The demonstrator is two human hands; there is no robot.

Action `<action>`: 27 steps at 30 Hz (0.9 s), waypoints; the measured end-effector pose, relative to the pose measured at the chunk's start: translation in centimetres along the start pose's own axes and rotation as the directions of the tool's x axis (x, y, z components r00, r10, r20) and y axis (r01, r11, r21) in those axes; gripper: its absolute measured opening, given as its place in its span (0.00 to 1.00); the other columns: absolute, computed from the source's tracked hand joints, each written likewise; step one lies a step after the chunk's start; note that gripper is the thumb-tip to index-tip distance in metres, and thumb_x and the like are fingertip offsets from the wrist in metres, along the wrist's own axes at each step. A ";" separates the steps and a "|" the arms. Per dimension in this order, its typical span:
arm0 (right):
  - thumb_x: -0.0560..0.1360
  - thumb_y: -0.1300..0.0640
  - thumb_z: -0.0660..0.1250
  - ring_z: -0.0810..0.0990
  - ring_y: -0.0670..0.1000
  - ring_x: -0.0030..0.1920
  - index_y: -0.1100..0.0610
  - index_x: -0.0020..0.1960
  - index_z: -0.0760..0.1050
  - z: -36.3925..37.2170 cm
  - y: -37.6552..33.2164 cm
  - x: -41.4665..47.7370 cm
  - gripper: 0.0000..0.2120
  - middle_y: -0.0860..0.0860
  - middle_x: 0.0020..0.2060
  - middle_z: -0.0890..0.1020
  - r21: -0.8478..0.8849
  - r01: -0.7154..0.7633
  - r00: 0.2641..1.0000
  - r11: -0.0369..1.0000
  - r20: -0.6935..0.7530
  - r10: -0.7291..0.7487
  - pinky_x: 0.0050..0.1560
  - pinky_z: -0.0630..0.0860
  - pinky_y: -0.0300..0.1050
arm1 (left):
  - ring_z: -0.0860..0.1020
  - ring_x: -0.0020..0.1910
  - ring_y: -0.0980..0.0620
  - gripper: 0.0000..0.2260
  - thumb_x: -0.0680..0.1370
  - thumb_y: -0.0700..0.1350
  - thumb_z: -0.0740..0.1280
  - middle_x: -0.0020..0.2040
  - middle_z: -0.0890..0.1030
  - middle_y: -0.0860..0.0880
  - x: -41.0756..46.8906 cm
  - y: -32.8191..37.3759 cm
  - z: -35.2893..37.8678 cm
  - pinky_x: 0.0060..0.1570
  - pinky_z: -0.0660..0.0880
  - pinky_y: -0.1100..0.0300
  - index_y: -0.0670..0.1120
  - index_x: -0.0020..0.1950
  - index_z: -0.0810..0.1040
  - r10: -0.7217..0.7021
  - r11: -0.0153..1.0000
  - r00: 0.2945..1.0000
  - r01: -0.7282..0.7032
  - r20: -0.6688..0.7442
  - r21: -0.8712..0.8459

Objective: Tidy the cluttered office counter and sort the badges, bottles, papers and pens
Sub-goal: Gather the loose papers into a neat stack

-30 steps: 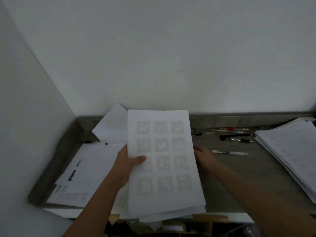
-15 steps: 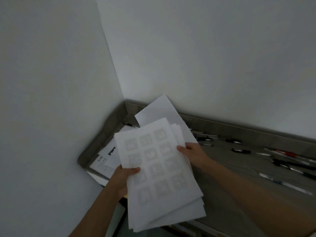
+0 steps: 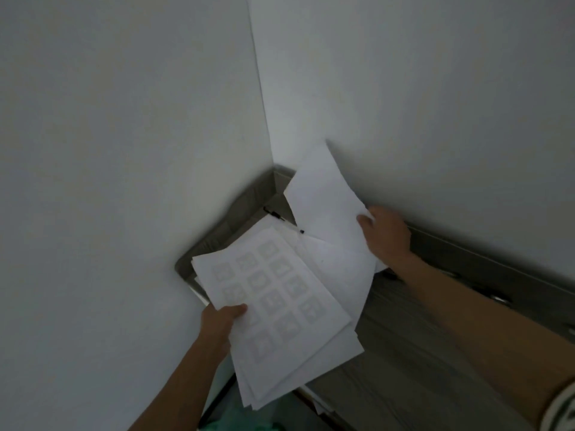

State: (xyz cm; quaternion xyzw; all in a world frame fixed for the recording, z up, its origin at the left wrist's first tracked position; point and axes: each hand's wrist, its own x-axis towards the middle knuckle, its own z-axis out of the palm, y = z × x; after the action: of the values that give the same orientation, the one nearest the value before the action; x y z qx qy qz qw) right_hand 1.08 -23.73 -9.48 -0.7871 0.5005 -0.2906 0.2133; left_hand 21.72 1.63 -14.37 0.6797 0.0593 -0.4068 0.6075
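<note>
My left hand (image 3: 222, 321) grips the left edge of a stack of white papers (image 3: 280, 331); its top sheet carries a grid of faint square markers. The stack hangs over the counter's front edge. My right hand (image 3: 384, 236) pinches the edge of a blank white sheet (image 3: 323, 200) that stands up against the back wall in the corner. A black pen (image 3: 273, 214) lies in the corner behind the papers.
The grey wood-grain counter (image 3: 413, 337) runs to the right along a low grey backsplash (image 3: 485, 259), where dark pens (image 3: 497, 297) lie blurred. White walls close in at left and behind. Something green (image 3: 249, 421) shows below the counter edge.
My view swung left toward the corner. My right hand left the stack, reached back and took hold of the blank sheet leaning on the wall. My left hand kept the stack, now fanned.
</note>
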 end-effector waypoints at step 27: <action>0.78 0.32 0.50 0.43 0.55 0.78 0.54 0.80 0.42 8.3 -4.7 -8.5 0.40 0.56 0.79 0.43 -0.400 0.344 0.651 0.849 0.754 0.091 0.75 0.49 0.58 | 0.78 0.52 0.41 0.27 0.71 0.47 0.76 0.57 0.79 0.44 -0.8 -0.5 -1.6 0.54 0.77 0.45 0.43 0.67 0.73 -0.108 0.962 0.988 0.077 -0.109 -0.261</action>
State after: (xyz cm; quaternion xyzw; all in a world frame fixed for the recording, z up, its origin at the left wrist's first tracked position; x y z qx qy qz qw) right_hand 6.93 -13.74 -14.74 -0.8966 0.3668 0.1881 0.1619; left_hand 21.68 3.47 -14.39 0.6158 0.1801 -0.3813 0.6655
